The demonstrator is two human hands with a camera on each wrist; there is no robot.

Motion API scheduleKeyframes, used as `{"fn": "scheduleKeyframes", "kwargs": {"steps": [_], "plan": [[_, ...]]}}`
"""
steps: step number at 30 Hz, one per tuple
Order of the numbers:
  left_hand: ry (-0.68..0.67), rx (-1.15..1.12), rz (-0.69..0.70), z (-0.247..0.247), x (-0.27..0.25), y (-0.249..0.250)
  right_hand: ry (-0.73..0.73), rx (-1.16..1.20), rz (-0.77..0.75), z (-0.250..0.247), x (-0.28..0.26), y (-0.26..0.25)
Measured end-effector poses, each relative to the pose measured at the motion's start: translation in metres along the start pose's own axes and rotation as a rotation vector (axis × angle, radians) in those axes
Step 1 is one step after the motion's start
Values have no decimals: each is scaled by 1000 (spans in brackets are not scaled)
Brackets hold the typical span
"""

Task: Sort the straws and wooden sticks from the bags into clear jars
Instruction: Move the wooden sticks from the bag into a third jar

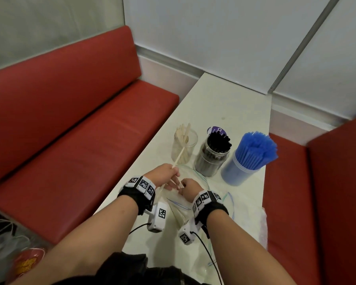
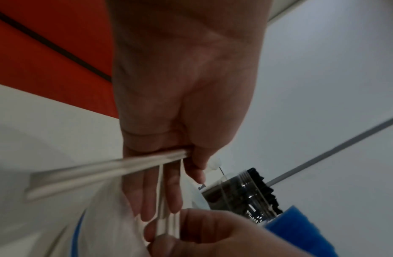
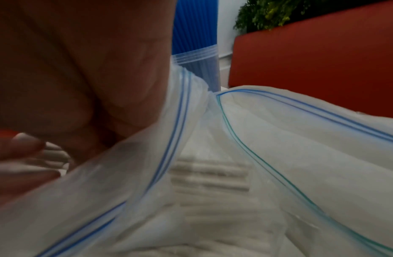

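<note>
Wooden sticks [image 1: 178, 156] are pinched between the thumb and fingers of my left hand [image 1: 165, 175], a thin bundle running from below the wrist up toward 1 o'clock, its tip reaching the side of the stick jar [image 1: 184, 148]. From the left wrist view the bundle [image 2: 107, 171] crosses under the curled thumb, and a few more sticks [image 2: 162, 198] lie along my straighter fingers. My right hand [image 1: 190, 189] meets the left just at its 4 o'clock, fingers curled in and pinching the ends of those sticks at the mouth of the zip bag [image 1: 190, 202]. The right wrist view shows the bag's blue seal lines [image 3: 177, 132] close up, with more sticks [image 3: 210, 175] blurred inside it. At 12 o'clock from my hands stand 3 clear jars in a row on the white table [image 1: 224, 99]: the stick jar, then black straws [image 1: 214, 155], then blue straws [image 1: 249, 159]. Red bench seats [image 1: 70, 130] flank the table.
</note>
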State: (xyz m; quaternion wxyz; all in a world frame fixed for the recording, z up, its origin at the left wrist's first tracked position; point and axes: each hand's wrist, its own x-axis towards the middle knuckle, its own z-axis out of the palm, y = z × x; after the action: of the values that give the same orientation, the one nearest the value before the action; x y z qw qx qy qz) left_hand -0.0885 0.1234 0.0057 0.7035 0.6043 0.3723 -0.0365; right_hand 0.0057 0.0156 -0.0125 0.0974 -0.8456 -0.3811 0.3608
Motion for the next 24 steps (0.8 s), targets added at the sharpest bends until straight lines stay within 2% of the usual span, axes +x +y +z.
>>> {"fn": "scheduleKeyframes", "kwargs": {"steps": [5,7,9,12,16,19,21,24], "plan": [[202,170,-131,-7,13,-11,-39,81,17,-9,0,5],[213,106,-106,-8,17,-11,-57,181,-13,-12,0,4],[148,1,-39,-8,19,-6,-26,356,-103,-16,-3,-1],[72,-282,78,-5,18,7,120,601,-178,-32,-5,-12],[40,-288,172,0,14,24,216,902,-196,-61,-3,-25],[-83,-428,208,5,13,33,295,960,-190,-81,-6,-30],[-151,-416,209,7,11,39,327,985,-174,-91,-10,-31],[-229,-353,196,16,7,43,364,903,-157,-101,-15,-34]]}}
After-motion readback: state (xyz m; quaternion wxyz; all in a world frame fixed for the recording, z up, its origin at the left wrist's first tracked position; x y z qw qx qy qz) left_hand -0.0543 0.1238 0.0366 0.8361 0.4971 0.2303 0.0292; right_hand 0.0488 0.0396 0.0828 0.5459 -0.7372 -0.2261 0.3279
